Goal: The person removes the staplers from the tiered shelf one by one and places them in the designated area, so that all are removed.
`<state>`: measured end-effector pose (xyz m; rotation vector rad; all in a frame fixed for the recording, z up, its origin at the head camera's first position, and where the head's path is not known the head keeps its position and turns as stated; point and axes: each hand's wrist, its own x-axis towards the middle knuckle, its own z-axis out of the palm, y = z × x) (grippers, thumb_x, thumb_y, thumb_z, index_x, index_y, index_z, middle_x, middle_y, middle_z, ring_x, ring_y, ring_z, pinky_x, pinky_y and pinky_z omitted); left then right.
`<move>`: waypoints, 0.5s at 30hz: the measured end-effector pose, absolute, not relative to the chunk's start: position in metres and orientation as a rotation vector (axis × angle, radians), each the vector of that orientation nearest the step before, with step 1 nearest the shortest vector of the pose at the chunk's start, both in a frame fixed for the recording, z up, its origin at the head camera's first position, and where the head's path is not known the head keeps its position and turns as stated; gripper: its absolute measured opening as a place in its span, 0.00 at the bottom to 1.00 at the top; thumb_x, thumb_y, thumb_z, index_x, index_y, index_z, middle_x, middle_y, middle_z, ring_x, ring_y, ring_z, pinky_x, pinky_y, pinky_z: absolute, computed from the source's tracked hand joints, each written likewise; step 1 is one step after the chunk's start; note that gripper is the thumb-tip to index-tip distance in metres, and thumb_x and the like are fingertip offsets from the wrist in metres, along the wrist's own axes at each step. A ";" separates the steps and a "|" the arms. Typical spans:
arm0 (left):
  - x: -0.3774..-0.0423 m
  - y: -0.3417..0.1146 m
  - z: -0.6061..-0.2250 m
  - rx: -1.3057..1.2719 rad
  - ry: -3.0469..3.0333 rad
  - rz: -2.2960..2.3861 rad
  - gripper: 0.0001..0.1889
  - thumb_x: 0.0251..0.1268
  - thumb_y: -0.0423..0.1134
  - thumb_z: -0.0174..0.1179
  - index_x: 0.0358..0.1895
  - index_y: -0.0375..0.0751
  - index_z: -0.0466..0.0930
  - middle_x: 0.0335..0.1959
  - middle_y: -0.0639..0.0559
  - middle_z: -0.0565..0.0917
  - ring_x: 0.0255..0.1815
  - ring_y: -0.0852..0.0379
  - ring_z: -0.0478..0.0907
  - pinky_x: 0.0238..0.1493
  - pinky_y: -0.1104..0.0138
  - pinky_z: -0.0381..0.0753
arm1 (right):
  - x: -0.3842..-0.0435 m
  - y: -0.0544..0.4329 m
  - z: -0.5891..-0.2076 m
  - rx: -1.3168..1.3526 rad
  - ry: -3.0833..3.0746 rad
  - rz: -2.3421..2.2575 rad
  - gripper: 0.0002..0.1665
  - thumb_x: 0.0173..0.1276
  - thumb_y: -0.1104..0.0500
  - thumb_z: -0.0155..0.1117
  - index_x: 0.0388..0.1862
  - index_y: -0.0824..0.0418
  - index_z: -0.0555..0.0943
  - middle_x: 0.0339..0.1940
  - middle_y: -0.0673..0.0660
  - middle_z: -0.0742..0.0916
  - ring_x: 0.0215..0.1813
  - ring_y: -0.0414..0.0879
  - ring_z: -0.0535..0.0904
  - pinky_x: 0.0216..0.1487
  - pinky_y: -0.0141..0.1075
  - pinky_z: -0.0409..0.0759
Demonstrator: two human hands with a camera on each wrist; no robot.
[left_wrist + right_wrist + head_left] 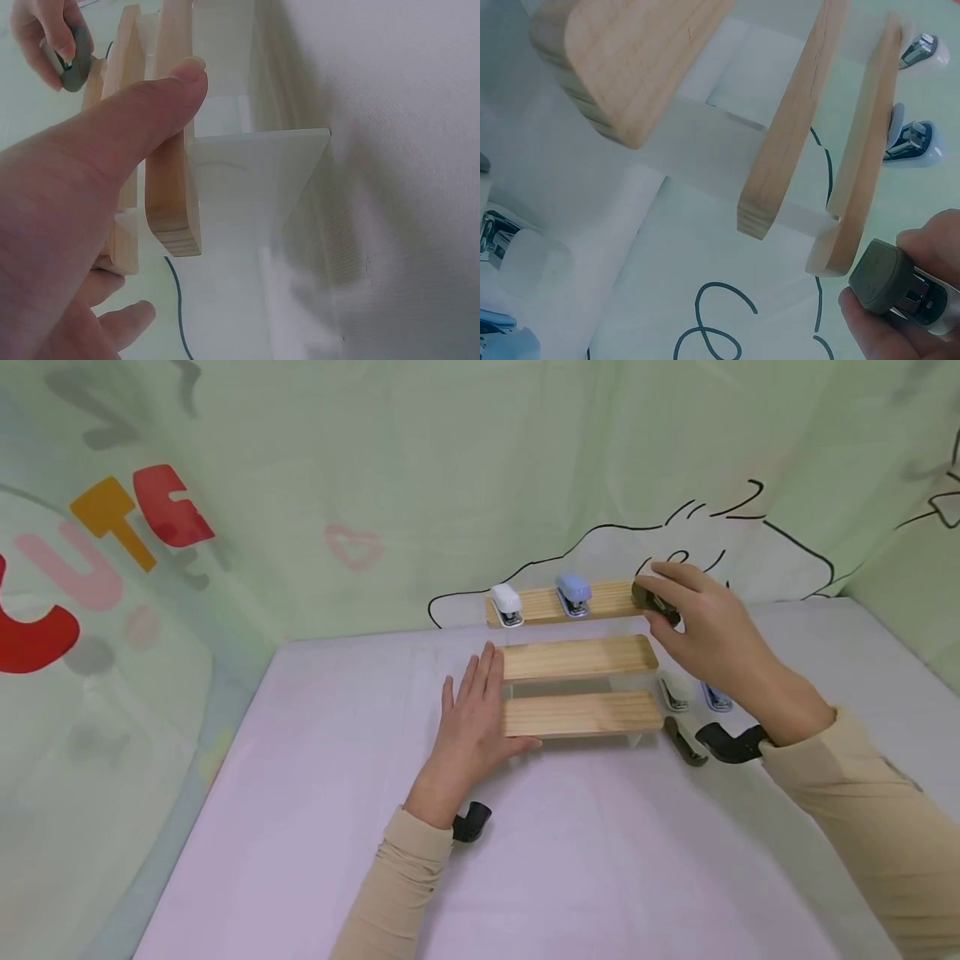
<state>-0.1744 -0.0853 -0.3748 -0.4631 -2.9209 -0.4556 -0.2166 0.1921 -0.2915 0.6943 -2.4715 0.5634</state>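
Note:
My right hand pinches a dark olive stapler at the right end of the top shelf of a three-step wooden rack. On that same shelf stand a white stapler at the left and a blue stapler near the middle. My left hand lies with straight fingers against the rack's left end; in the left wrist view its thumb rests on the edge of a wooden board. The middle and lowest boards carry nothing.
Right of the rack on the table lie a second white stapler, a second blue stapler and another dark olive stapler. A printed curtain hangs behind. White panels hold up the boards.

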 end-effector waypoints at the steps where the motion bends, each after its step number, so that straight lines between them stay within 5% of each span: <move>1: -0.174 -0.085 -0.375 -0.463 -2.921 -0.458 0.68 0.43 0.64 0.76 0.80 0.39 0.39 0.83 0.46 0.44 0.83 0.46 0.46 0.76 0.39 0.50 | -0.216 0.192 -0.292 0.699 -2.466 0.564 0.24 0.63 0.73 0.63 0.60 0.70 0.78 0.65 0.72 0.77 0.63 0.70 0.74 0.54 0.61 0.77; 15: -0.175 -0.085 -0.375 -0.461 -2.930 -0.468 0.68 0.44 0.64 0.75 0.81 0.40 0.39 0.83 0.46 0.44 0.82 0.45 0.49 0.76 0.39 0.52 | -0.204 0.196 -0.299 0.761 -2.405 0.571 0.25 0.59 0.76 0.66 0.58 0.71 0.80 0.62 0.72 0.79 0.62 0.68 0.76 0.54 0.60 0.77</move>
